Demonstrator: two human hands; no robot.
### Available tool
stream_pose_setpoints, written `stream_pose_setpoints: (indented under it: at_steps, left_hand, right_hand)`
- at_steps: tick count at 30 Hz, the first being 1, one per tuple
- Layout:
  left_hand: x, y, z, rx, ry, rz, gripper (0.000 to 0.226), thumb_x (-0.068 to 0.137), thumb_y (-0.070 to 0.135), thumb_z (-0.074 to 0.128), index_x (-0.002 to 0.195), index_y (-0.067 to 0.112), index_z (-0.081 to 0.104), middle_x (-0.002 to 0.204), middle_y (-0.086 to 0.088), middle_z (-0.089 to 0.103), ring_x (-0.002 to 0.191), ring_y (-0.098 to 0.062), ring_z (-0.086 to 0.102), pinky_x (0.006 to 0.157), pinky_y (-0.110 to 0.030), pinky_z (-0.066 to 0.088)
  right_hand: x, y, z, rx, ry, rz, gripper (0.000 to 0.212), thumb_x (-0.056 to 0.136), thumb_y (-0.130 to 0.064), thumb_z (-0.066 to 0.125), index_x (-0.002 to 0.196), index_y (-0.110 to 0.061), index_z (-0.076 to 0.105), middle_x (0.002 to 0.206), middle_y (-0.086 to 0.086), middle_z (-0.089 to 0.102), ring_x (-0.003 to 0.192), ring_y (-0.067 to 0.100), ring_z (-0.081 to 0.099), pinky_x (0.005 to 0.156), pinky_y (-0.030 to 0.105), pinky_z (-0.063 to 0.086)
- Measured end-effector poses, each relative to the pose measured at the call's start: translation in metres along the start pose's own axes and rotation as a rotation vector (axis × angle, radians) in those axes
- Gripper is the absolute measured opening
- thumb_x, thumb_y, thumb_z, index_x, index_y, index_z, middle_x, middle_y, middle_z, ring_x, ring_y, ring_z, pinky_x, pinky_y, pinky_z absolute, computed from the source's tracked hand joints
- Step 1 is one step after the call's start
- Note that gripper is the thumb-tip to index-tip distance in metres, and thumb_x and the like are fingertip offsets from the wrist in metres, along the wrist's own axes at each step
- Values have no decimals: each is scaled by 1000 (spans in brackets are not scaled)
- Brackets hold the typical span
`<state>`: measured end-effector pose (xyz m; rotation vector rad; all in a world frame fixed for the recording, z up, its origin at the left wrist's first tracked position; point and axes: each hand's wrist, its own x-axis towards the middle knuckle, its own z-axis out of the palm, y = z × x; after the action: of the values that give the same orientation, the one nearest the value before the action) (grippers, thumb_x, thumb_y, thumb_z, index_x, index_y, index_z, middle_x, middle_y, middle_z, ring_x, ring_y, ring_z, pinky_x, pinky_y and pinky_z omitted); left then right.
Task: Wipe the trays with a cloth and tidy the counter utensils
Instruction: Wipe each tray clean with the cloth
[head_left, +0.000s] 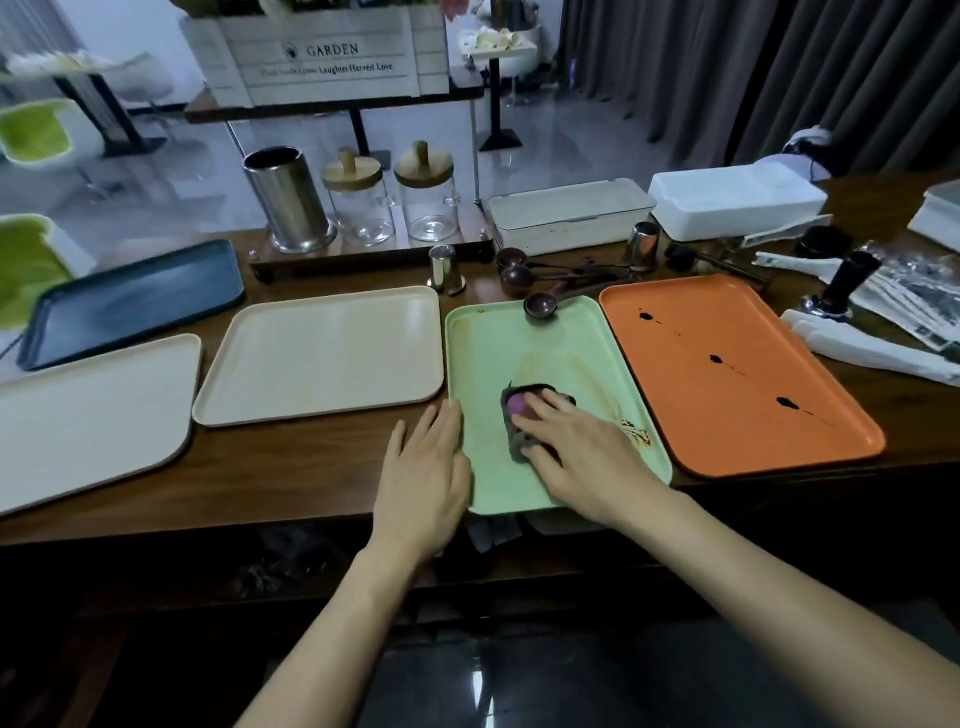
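Flat-fingered, the right hand (582, 457) is wiping the green tray (545, 353) with the cloth (517, 404), the flat left hand (423, 467) is steadying it, and the brown stain (636, 431) probably comes next.

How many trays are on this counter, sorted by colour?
Cream trays: 2
Dark blue tray: 1
Green tray: 1
Orange tray: 1
Total: 5
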<state>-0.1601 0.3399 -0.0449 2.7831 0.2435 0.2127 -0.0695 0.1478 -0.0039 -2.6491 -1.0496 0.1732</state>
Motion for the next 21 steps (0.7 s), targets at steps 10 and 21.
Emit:
stream_pose_setpoints:
  at_steps: [10,21]
  left_hand:
    - [1,10,-5,-92,-11,-86,72,94,27,22,164,23,11,168,5,25,155,-9,16,127,-36,7]
    - [-1,14,-3,-63,52,-96,68,95,23,27,163,27,17,166,9,30,154,-8,21,127,-35,12]
  right_hand:
    - [3,26,-15,-31,-89,-117,46,106,-37,35,151,-31,38,164,-9,20,152,12,11,113,42,38]
    - [51,16,-10,10,-34,-203,43,103,-33,39,145,-29,49,161,-6,30,149,16,19,108,39,36]
